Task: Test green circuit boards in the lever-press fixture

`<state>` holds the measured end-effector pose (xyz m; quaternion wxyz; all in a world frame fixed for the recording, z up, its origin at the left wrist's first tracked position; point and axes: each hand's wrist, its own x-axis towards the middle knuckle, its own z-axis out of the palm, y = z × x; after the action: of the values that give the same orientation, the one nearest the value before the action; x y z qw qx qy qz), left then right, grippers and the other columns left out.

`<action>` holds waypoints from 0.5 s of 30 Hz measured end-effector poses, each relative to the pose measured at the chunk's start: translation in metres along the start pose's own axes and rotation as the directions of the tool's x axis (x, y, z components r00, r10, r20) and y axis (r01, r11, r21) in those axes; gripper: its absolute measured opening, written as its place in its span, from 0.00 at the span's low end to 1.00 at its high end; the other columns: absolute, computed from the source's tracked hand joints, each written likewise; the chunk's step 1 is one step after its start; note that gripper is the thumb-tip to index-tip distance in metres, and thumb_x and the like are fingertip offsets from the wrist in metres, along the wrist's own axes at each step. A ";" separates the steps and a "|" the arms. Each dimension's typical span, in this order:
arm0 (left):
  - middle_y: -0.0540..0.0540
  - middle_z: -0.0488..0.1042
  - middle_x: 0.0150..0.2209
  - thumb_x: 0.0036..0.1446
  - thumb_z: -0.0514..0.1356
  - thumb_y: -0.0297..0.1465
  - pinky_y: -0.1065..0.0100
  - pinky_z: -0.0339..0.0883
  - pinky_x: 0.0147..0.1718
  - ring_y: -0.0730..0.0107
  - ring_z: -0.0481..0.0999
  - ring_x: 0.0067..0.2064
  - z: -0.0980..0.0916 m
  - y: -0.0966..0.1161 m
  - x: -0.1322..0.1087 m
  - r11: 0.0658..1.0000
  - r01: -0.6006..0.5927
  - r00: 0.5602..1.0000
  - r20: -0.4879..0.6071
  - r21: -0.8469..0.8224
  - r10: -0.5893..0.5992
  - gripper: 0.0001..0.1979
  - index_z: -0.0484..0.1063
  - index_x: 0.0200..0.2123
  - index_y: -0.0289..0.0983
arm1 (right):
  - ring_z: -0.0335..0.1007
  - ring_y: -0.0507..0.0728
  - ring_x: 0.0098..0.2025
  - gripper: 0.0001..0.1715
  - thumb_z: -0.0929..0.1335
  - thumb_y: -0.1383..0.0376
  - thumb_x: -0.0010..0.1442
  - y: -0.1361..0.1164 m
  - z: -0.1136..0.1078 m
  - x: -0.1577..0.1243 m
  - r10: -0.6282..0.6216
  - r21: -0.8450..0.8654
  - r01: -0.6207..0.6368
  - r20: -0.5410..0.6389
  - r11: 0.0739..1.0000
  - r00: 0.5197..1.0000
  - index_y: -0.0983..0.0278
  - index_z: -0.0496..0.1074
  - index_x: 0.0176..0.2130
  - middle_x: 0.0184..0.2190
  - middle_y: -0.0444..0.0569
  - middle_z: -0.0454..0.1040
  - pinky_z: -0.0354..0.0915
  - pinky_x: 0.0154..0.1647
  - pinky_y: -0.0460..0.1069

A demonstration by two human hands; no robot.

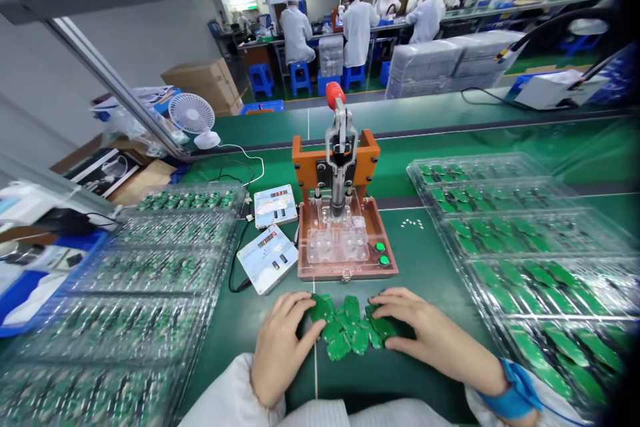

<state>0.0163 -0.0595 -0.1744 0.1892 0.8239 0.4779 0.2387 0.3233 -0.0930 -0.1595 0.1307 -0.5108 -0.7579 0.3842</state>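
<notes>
A loose pile of green circuit boards (351, 310) lies on the green mat in front of me. My left hand (285, 340) is at the pile's left side, its fingers and thumb curled round the edges of a dark green board (321, 307). On the right side, my right hand (417, 327) grips more boards (381, 325) between thumb and fingers. Just beyond the pile stands a test fixture (347, 240) with a clear plate, two green buttons and an upright toggle clamp (340, 147) with a red handle.
Two small display boxes (268, 259) sit left of the fixture. Clear trays of boards stand at left (135, 287) and right (520, 260). Small white bits (413, 223) lie right of the fixture. A white fan (193, 115) is at the back left. People in white work farther off.
</notes>
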 end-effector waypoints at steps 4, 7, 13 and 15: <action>0.44 0.76 0.49 0.61 0.67 0.32 0.49 0.75 0.46 0.51 0.76 0.50 0.007 0.007 0.001 0.999 0.024 1.000 0.001 0.047 -0.024 0.11 0.74 0.46 0.40 | 0.61 0.64 0.64 0.16 0.74 0.69 0.63 0.002 0.000 0.004 -0.008 -0.009 0.008 0.006 1.000 1.000 0.57 0.75 0.50 0.59 0.47 0.71 0.63 0.65 0.61; 0.45 0.77 0.49 0.61 0.66 0.30 0.49 0.75 0.47 0.52 0.75 0.51 0.007 0.007 0.004 1.000 0.031 0.999 0.027 -0.001 -0.031 0.07 0.75 0.44 0.41 | 0.62 0.63 0.63 0.15 0.74 0.70 0.63 -0.001 -0.002 0.002 -0.008 0.019 0.008 0.013 1.000 1.000 0.57 0.75 0.48 0.57 0.47 0.71 0.64 0.64 0.59; 0.45 0.74 0.57 0.65 0.61 0.32 0.45 0.72 0.53 0.50 0.71 0.58 0.011 0.000 0.002 0.999 0.025 0.999 0.026 -0.041 -0.024 0.08 0.77 0.46 0.44 | 0.66 0.59 0.59 0.09 0.73 0.64 0.65 -0.024 -0.023 0.002 -0.093 0.107 0.099 -0.061 0.989 0.994 0.55 0.73 0.46 0.57 0.46 0.68 0.67 0.60 0.54; 0.47 0.74 0.57 0.66 0.61 0.34 0.43 0.72 0.54 0.49 0.70 0.59 0.012 -0.003 0.001 0.999 0.015 0.999 0.037 -0.037 -0.014 0.09 0.78 0.48 0.45 | 0.65 0.59 0.60 0.09 0.71 0.62 0.67 -0.026 -0.031 0.015 -0.158 0.062 0.176 -0.228 0.982 0.961 0.54 0.73 0.48 0.57 0.47 0.68 0.67 0.61 0.55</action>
<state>0.0217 -0.0585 -0.1859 0.2148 0.8209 0.4760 0.2311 0.3176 -0.0706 -0.1225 0.2674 -0.4791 -0.7625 0.3428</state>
